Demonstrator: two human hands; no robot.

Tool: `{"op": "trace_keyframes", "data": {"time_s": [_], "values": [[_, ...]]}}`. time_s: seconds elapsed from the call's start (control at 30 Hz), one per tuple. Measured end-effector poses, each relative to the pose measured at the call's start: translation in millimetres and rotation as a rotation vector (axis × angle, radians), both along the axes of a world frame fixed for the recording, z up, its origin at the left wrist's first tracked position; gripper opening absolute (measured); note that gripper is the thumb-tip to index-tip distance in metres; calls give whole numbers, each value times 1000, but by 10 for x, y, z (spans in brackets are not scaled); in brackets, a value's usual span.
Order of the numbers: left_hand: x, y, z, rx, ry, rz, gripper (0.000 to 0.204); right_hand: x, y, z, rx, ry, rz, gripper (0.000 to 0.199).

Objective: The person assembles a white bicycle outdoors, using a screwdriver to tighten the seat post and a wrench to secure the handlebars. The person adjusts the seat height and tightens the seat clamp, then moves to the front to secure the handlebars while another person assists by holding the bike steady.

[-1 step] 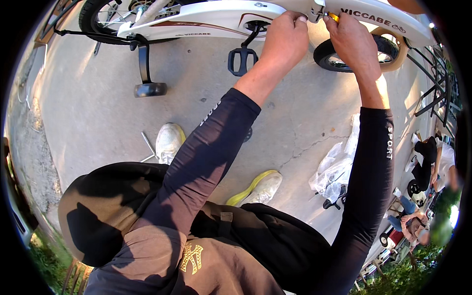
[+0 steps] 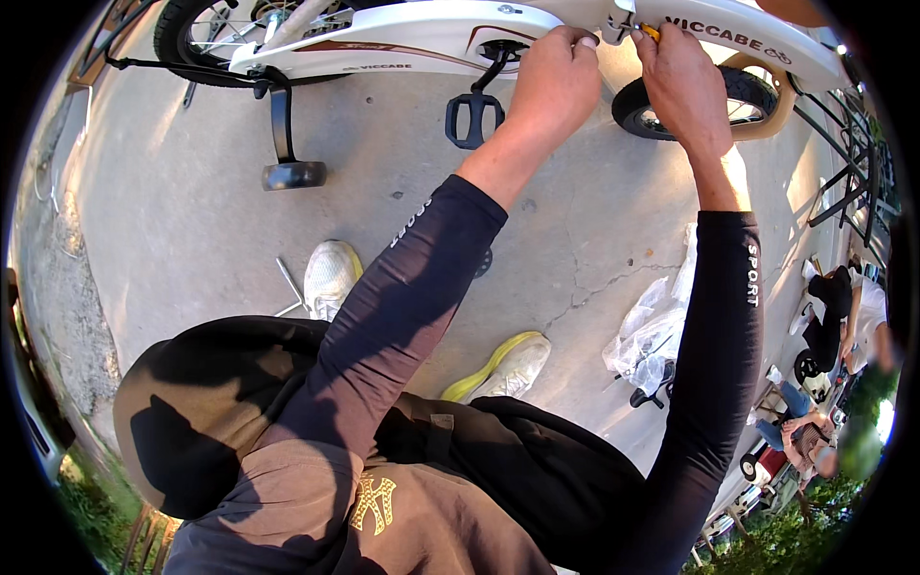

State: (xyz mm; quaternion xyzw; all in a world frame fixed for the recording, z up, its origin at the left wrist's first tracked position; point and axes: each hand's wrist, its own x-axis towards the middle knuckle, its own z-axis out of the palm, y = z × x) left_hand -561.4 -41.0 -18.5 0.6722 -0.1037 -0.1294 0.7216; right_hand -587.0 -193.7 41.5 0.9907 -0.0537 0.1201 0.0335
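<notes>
A white child's bicycle (image 2: 431,43) crosses the top of the view. My left hand (image 2: 561,81) is closed at the lower edge of its frame, thumb and fingers pressed together; what they grip, if anything, is hidden. To its right, my right hand (image 2: 685,86) is also closed, its fingertips at a metal fitting (image 2: 618,19) on the frame. A small orange-yellow piece (image 2: 651,33) shows at those fingers; I cannot tell whether it is held or worn. Below my left hand hangs a black pedal (image 2: 472,120).
A training wheel (image 2: 293,175) sits at the left, the small front wheel (image 2: 628,110) behind my right hand. On the concrete lie a metal tool (image 2: 289,280) beside my shoe (image 2: 332,273) and clear plastic wrapping (image 2: 647,331). Other people (image 2: 805,431) are at the far right.
My right hand and forearm have shifted very slightly to the left. My left hand stays in almost the same place, and the bicycle looks unmoved.
</notes>
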Motion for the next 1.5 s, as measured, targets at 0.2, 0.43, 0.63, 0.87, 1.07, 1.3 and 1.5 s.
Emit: {"op": "trace_keyframes", "data": {"time_s": [0.2, 0.43, 0.63, 0.87, 1.07, 1.3, 1.5], "values": [[-77, 39, -135, 34, 32, -39, 34, -12, -21, -156, 413, -75, 7, 35], [-214, 95, -78, -361, 424, -217, 27, -53, -109, -223, 532, -110, 20, 34], [-109, 100, 108, -162, 60, -152, 24, -38, -63, -266, 565, -149, 75, 32], [77, 159, 149, 75, -283, 53, 19, -71, -103, -298, 412, -149, 81, 35], [166, 41, 278, 145, -315, 127, 20, -73, -102, -256, 389, -149, 57, 33], [193, -108, -59, 126, -384, 240, 17, -72, 125, -140, 21, -161, 10, 23], [156, -245, -74, 12, -282, 379, 9, -67, 138, -231, 45, -222, 19, 23]]}}
